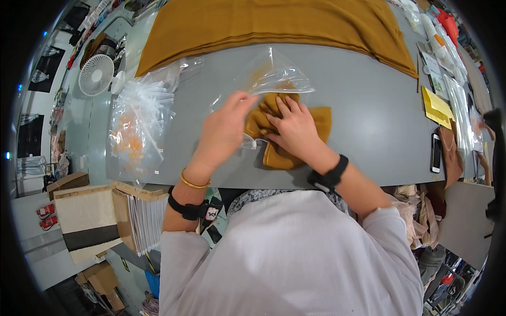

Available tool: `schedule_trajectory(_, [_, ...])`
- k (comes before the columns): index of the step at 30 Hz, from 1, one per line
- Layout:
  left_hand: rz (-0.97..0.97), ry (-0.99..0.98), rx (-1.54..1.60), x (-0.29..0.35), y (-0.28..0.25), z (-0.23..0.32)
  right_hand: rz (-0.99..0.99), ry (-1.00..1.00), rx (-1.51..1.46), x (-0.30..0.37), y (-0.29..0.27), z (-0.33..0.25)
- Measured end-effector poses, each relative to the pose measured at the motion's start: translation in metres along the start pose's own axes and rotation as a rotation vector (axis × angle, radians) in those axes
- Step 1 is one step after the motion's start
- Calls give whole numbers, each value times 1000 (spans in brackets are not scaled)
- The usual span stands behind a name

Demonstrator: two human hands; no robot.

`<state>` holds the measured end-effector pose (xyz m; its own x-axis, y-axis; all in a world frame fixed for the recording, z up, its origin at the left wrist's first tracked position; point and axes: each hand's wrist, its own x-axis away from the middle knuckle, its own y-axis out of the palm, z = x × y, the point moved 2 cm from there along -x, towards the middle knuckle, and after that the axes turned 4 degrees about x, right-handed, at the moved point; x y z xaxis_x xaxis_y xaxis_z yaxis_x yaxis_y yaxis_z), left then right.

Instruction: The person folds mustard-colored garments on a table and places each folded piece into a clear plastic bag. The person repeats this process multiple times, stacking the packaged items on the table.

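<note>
The location is a workshop, apparently for packing cloth goods. Indicators: a grey worktop (377,139) carrying a broad stack of mustard cloth (263,26), a crumpled mustard piece (322,126) beside a clear bag (289,80), and a pile of plastic bags (138,121). Supporting items: cardboard boxes (103,279), a white fan (96,75) and red fire extinguishers (46,217).
</note>
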<state>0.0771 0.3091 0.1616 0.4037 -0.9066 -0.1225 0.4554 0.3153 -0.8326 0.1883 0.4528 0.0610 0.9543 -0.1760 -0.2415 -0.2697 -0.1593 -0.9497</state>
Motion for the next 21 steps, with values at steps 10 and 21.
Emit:
schedule_trajectory(10, [-129,350,98,58,37,32,-125,-356,-136,-15,-34,31])
schedule_trajectory(21, [-34,94,-33,46,110,-15,-151,-405,12,-65,5,18])
